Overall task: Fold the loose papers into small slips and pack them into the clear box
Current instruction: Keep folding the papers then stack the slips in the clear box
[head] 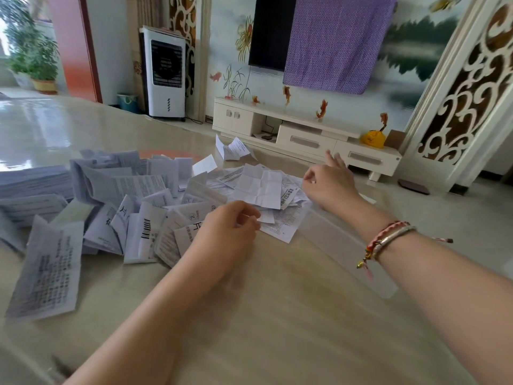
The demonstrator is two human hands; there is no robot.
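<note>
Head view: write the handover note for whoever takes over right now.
Left hand: fingers curled, pinching a small paper slip.
Right hand: loosely curled over the far papers, apparently holding nothing.
Clear box: lies open on the table between the hands, with creased papers heaped at its far end.
Loose papers: piled to the left, mostly unfolded.
Done: a few folded. Left: most of the pile.

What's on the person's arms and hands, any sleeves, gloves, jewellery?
Both forearms are bare: no sleeves or gloves in view. The left hand and wrist carry nothing. The right hand has a braided red string bracelet with small charms and a silver bangle at the wrist.
</note>
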